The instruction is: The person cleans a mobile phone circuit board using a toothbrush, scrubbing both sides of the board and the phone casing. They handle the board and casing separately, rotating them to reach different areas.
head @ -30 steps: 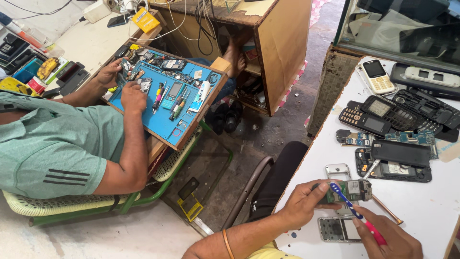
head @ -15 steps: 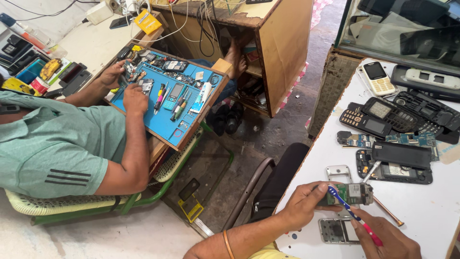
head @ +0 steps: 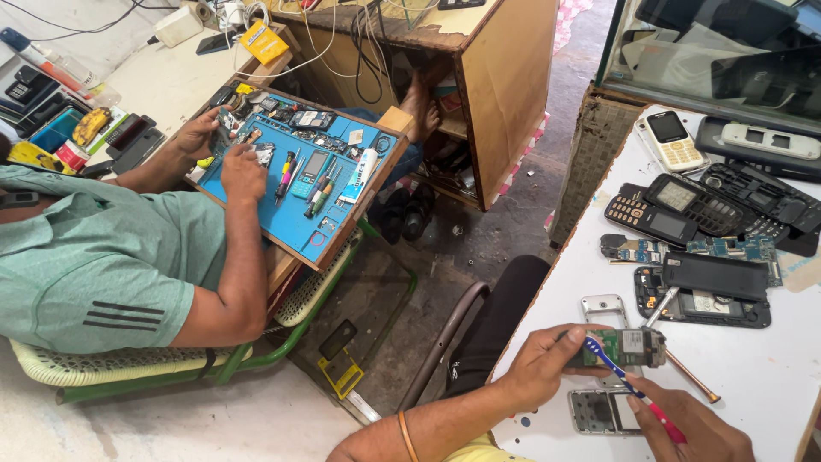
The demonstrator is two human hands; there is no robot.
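Note:
My left hand (head: 547, 366) grips a small green phone circuit board (head: 629, 347) just above the white table (head: 770, 376), at the lower right. My right hand (head: 688, 428) holds a toothbrush (head: 629, 385) with a blue head and red handle, its bristles resting on the board's left part. Under the board lies an open silver phone frame (head: 599, 411). Another silver frame (head: 603, 306) sits just behind the board.
Several dismantled phones, black covers (head: 714, 275) and green boards (head: 735, 248) lie at the table's back. A thin screwdriver (head: 688, 376) lies right of the board. To the left, another person in a green shirt (head: 94, 265) works over a blue mat (head: 295, 184) with tools. A wooden cabinet (head: 496, 85) stands behind.
My hands with the board and toothbrush have shifted slightly; the brush head has slid a little along the board. The other person's hands stay on the blue mat.

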